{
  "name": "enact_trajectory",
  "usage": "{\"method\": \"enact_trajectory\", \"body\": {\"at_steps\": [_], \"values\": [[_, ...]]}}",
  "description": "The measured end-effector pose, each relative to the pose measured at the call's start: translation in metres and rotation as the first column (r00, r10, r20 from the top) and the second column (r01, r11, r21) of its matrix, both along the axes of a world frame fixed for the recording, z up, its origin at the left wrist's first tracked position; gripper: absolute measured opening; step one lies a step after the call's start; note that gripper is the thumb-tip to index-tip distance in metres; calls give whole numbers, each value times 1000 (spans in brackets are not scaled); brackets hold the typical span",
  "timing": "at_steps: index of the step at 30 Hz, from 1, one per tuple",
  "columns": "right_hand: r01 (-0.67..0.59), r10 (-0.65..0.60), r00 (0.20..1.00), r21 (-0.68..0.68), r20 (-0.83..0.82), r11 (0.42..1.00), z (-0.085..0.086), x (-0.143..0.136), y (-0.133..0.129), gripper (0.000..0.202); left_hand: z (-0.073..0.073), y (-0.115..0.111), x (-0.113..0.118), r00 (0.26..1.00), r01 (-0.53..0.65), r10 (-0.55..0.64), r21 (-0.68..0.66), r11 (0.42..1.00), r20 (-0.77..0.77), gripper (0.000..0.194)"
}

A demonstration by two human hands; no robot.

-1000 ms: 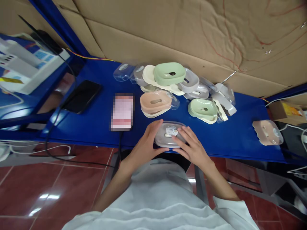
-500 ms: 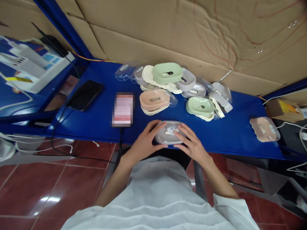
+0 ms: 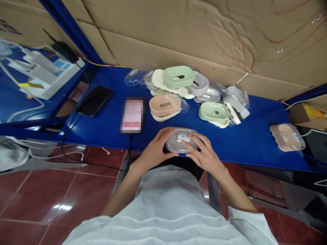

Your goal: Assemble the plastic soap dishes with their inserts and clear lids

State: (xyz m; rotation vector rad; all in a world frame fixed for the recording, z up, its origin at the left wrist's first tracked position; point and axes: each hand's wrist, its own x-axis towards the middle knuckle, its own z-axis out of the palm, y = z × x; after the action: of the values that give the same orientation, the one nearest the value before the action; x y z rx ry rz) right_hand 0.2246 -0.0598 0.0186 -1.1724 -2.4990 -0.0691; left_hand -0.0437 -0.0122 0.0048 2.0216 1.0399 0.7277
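Note:
A grey oval soap dish with a clear lid and a round white label (image 3: 176, 145) lies at the table's front edge, in front of my body. Around its left end my left hand (image 3: 156, 147) is wrapped, thumb at the near side. My right hand (image 3: 204, 151) grips the right end, with fingers spread over the clear lid near the label. Behind them are a peach dish (image 3: 165, 105) and a green dish (image 3: 214, 111), both without lids on top.
More dishes, including a green one (image 3: 178, 76), and clear lids (image 3: 134, 77) are piled at the back. A lidded peach dish (image 3: 287, 136) sits far right. Left are a black phone (image 3: 95, 100), a blurred-screen phone (image 3: 133, 115) and cables. Cardboard (image 3: 163, 34) stands behind.
The view has shifted slightly. My left fingers lie a little further over the dish's far edge; both hands remain around it.

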Motion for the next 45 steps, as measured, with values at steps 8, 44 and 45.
{"method": "enact_trajectory", "body": {"at_steps": [8,44,45], "values": [[-79,79,997,-70,-2,994,3,0,0,72,0,2,-4,999,28,-28,15,999,29,91],[23,-24,999,-37,-29,999,15,-27,23,44,21,21,2,876,-450,482,407,795,27,16],[31,-31,1000,-65,-4,997,14,-37,27,45,19,24,2,875,-450,484,416,790,28,16]]}}
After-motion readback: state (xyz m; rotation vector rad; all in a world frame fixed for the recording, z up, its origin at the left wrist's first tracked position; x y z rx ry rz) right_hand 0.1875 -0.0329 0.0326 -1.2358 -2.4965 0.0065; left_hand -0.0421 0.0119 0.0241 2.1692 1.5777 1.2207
